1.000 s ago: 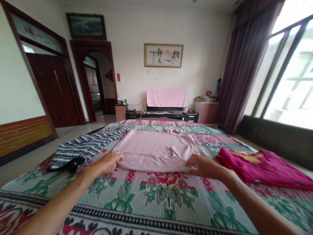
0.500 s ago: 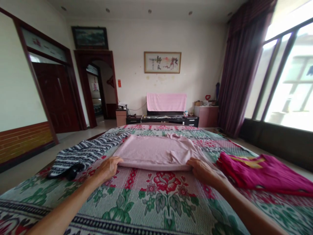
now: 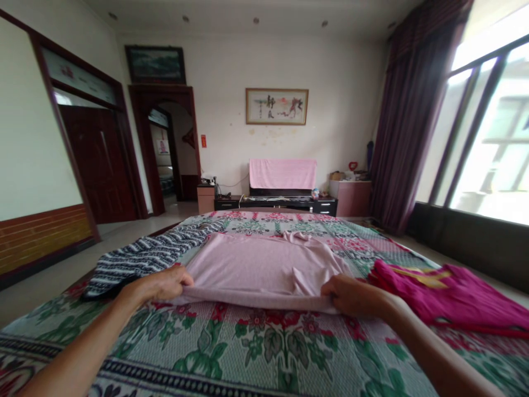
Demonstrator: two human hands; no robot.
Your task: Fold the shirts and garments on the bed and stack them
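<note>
A pale pink shirt (image 3: 252,264) lies spread on the flowered bedspread (image 3: 285,353), its near edge pulled straight between my two hands. My left hand (image 3: 171,282) is closed on the near left corner of the shirt. At the near right corner, my right hand (image 3: 347,295) grips the cloth with bent fingers. Folds and wrinkles run through the shirt's right part, and a bunched bit of it, perhaps the collar, shows at the far right edge.
A black-and-white striped garment (image 3: 152,251) lies to the left of the shirt. On the right is a folded magenta garment (image 3: 467,292) with a yellow patch. Beyond the bed stand a low black cabinet (image 3: 281,204) and a pink cloth (image 3: 283,173) draped over something.
Both hands have drawn the shirt's near edge closer to me and slightly further apart. More of the shirt now lies flat, covering part of the red flower on the bedspread.
</note>
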